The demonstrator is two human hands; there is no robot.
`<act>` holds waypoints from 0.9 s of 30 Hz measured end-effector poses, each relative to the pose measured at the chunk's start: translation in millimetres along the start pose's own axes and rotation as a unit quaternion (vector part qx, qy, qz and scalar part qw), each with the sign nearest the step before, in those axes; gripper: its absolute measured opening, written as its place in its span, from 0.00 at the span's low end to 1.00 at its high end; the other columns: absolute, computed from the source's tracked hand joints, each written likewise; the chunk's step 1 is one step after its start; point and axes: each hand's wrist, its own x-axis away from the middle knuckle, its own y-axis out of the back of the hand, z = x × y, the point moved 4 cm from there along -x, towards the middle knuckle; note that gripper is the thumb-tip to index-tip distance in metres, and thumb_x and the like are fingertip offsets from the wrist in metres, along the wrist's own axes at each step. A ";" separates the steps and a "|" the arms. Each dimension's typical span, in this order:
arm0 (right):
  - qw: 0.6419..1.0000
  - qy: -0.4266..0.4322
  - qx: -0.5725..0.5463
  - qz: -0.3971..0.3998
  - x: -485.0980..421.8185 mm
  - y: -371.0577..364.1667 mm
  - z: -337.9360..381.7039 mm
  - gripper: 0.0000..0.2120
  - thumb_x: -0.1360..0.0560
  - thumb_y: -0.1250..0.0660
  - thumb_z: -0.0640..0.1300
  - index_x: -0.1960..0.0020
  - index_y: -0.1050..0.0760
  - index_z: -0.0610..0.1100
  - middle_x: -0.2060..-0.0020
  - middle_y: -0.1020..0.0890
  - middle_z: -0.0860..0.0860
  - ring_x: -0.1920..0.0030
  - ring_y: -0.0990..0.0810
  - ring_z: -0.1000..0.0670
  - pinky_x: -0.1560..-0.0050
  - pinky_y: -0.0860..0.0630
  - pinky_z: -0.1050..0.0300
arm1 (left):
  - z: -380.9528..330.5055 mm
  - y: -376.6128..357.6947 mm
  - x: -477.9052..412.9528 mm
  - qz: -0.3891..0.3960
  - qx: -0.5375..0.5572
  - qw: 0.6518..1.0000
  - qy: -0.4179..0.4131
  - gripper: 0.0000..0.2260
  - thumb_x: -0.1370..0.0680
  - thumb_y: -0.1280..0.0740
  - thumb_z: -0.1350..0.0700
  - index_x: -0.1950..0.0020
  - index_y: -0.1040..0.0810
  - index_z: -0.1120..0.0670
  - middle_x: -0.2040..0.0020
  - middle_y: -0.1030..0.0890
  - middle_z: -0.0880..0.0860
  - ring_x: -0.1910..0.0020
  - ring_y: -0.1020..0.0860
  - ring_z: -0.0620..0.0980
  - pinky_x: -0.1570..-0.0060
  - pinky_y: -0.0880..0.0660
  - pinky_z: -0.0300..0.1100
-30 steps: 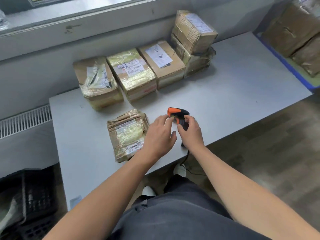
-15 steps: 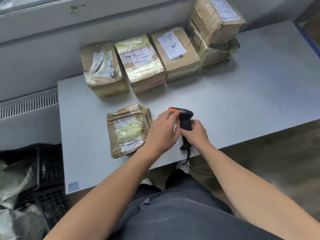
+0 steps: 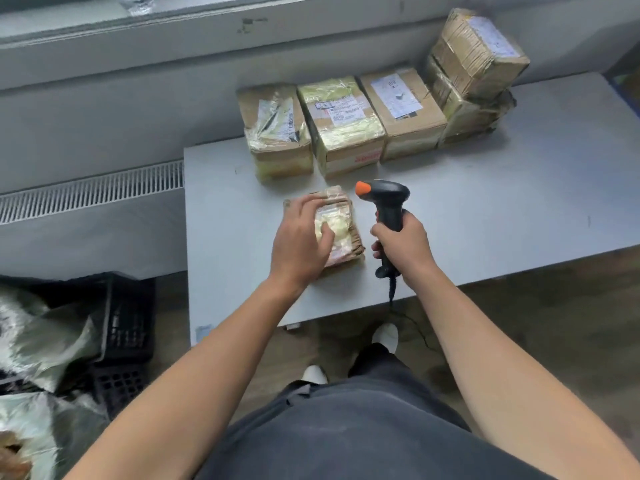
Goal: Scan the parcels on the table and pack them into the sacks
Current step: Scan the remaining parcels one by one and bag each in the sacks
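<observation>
Small parcel (image 3: 341, 233): flat on table (image 3: 485, 209), near front edge, directly beneath Left hand (image 3: 301, 244).
Left hand: fingers spread and relaxed, resting on top of Small parcel, no grasp.
Right hand (image 3: 401, 247): clenched round handle of scanner (image 3: 386, 202), just right of Small parcel, not touching it.
Sacks (image 3: 41, 341): on floor, left of table.
</observation>
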 end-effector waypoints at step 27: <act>0.987 0.074 0.140 0.010 57.7 -44.3 15.6 0.09 0.22 0.37 0.46 0.55 0.26 0.41 0.68 0.21 0.45 0.70 0.22 0.49 0.74 0.27 0.61 | 50.5 26.7 38.1 0.020 -0.001 0.992 0.125 0.18 0.21 0.36 0.56 0.32 0.29 0.59 0.35 0.27 0.56 0.37 0.27 0.53 0.41 0.29 0.44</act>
